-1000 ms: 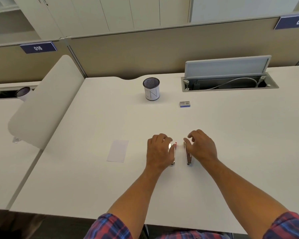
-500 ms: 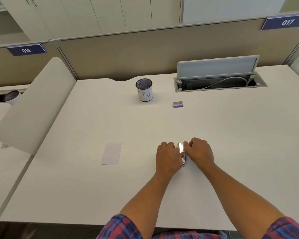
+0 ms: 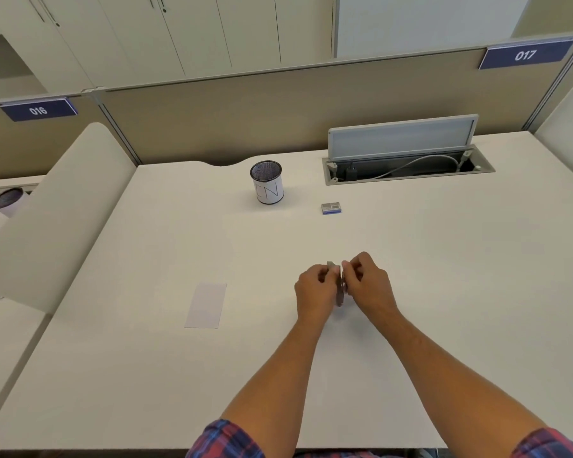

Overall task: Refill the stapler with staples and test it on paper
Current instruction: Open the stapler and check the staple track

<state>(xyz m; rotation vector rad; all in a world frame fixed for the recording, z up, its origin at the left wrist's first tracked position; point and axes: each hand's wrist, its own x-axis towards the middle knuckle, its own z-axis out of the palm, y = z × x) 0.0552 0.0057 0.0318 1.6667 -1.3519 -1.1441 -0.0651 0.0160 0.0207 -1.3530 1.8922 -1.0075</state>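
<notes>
Both hands meet over the middle of the table [image 3: 444, 259], a little toward its near edge. The left hand [image 3: 313, 292] has its fingers curled round one side of the stapler [image 3: 339, 289], and the right hand [image 3: 368, 285] pinches the other side with thumb and fingertips, so each grips the same small metal tool. Only a thin grey sliver of it shows between them; whether its top is swung open or closed cannot be told, and it is unclear whether it rests on the table or is lifted just clear.

The stapler looks stiff, smooth and light for its size, probably a bit slippery on its plated faces. It should be held by the long flat sides of the base with one hand, leaving the other free to lift the top arm at its front end. The spring pusher inside is likely to snap back, so fingertips are best kept out of the channel.

The staple box [image 3: 331, 208] sits well apart, toward the far edge, beside the cup [image 3: 267, 183]. Staples are brittle in strips and will break if squeezed, so they want a gentle pinch by the ends. The paper [image 3: 206, 305] lies flat to the left of the hands, thin and limp, easiest lifted at a corner or slid to the table's edge.
</notes>
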